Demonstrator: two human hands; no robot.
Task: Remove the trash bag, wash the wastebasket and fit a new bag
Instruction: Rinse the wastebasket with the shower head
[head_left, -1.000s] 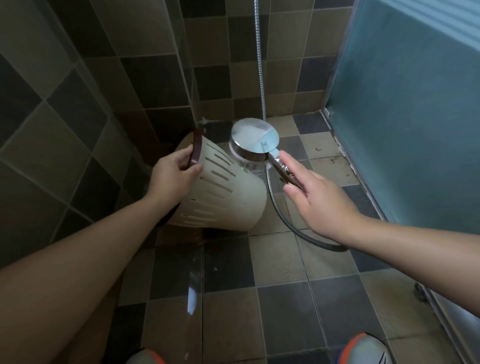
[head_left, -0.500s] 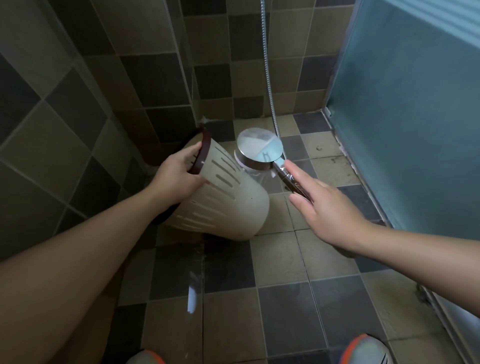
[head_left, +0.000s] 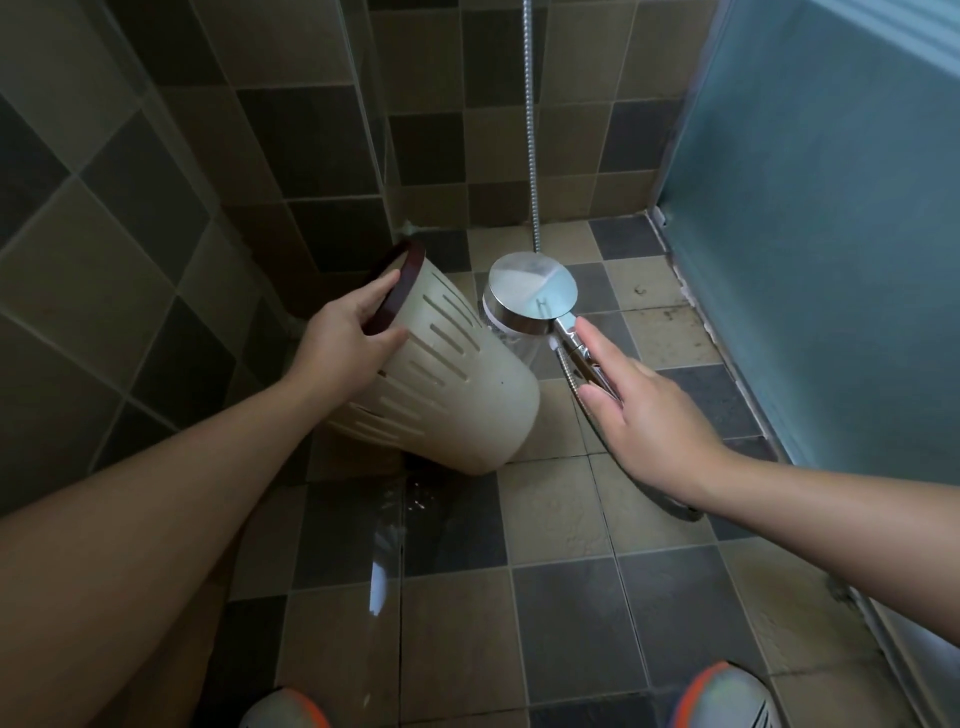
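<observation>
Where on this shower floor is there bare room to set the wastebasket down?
Bare tiles lie ahead of the two shoes, below the wastebasket, wet near a puddle. Another patch sits by the blue door past the shower head. It is crowded between the left hand and right hand, where the hose runs.

The left hand (head_left: 343, 338) reaches forward on a bare, extended forearm, fingers curled in a grip with the thumb on top. The right hand (head_left: 649, 410) stretches forward, index finger straight, remaining fingers wrapped underneath.
</observation>
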